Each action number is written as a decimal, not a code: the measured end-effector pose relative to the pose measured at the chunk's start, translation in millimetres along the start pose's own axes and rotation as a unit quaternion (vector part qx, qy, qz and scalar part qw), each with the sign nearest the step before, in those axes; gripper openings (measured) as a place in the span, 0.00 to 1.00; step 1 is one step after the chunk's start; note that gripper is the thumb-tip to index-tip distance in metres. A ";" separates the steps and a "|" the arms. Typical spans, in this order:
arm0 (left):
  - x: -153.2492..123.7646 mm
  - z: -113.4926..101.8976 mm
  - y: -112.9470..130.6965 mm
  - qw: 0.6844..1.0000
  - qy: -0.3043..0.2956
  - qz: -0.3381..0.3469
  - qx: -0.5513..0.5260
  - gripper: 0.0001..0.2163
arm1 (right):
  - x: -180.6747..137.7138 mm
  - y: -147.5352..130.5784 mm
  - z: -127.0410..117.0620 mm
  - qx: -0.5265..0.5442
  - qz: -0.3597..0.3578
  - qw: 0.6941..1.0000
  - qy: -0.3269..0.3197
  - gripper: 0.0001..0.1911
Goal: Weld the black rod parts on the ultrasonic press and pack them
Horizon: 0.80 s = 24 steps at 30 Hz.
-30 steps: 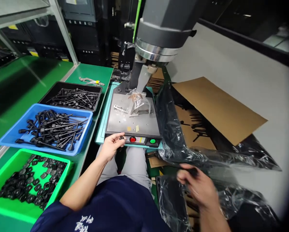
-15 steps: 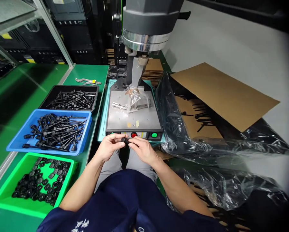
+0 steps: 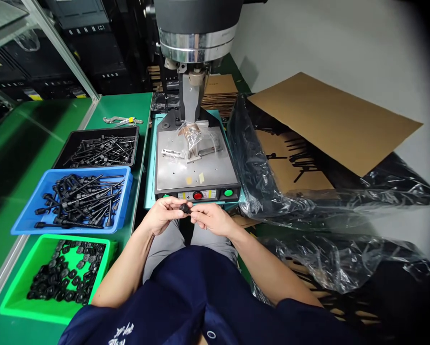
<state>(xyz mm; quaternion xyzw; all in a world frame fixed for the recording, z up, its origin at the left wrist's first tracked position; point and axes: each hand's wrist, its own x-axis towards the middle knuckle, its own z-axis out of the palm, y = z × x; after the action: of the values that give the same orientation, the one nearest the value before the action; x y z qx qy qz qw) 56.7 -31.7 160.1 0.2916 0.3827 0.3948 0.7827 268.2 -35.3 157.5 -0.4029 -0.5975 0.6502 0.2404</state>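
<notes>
My left hand (image 3: 164, 214) pinches a small black plastic part (image 3: 185, 208) between thumb and fingers, above my lap. My right hand (image 3: 212, 218) is closed at the right side of the same part, its fingertips pressed together there. The part's dark rounded head shows, while the rest is hidden by the fingers. Just beyond the hands is the front panel of a press-like machine (image 3: 211, 173), with a red button (image 3: 198, 195) and a green button (image 3: 228, 192).
At left, a green bin (image 3: 109, 254) holds small black caps, a blue tray (image 3: 123, 218) and a black tray (image 3: 71, 136) hold ribbed black rods with heads. Pliers (image 3: 121, 120) lie behind. To the right, a cardboard sheet (image 3: 330, 120) covers part of a plastic-lined box (image 3: 251, 158).
The camera view has shifted a little. Both hands stay together near the machine's front edge, and the black part's head now shows more plainly between the fingers.
</notes>
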 end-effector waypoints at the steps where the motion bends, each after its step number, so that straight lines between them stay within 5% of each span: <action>1: 1.9 -0.3 0.0 1.000 -0.002 -0.003 0.000 0.17 | 1.2 0.5 2.0 0.009 0.002 1.000 0.007 0.17; 10: 39.7 6.4 3.8 0.977 0.038 0.108 0.181 0.21 | 30.8 7.0 -4.6 0.160 -0.042 0.983 0.075 0.24; 12: 52.8 8.8 8.0 0.929 0.097 0.207 0.290 0.19 | 48.0 9.7 -23.0 0.142 -0.048 0.977 0.150 0.25; 15: 77.2 10.8 17.7 0.781 0.169 0.367 0.477 0.14 | 82.1 8.2 -58.8 0.101 -0.082 0.952 0.275 0.23; 18: 105.5 9.7 26.6 0.660 0.158 0.431 0.595 0.17 | 117.9 0.3 -88.8 0.054 -0.120 0.926 0.354 0.19; 20: 122.9 7.2 30.2 0.619 0.145 0.438 0.635 0.21 | 138.0 -4.8 -99.1 0.029 -0.128 0.923 0.363 0.18; 24: 146.7 0.8 34.3 0.592 0.123 0.444 0.661 0.27 | 165.3 -8.1 -102.0 0.005 -0.129 0.933 0.336 0.19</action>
<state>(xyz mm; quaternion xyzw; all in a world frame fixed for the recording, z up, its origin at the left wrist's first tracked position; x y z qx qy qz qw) 101.8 109.4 132.4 0.8116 0.4543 0.3641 0.0484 257.1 156.9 130.2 -0.5158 -0.5253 0.4436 0.5111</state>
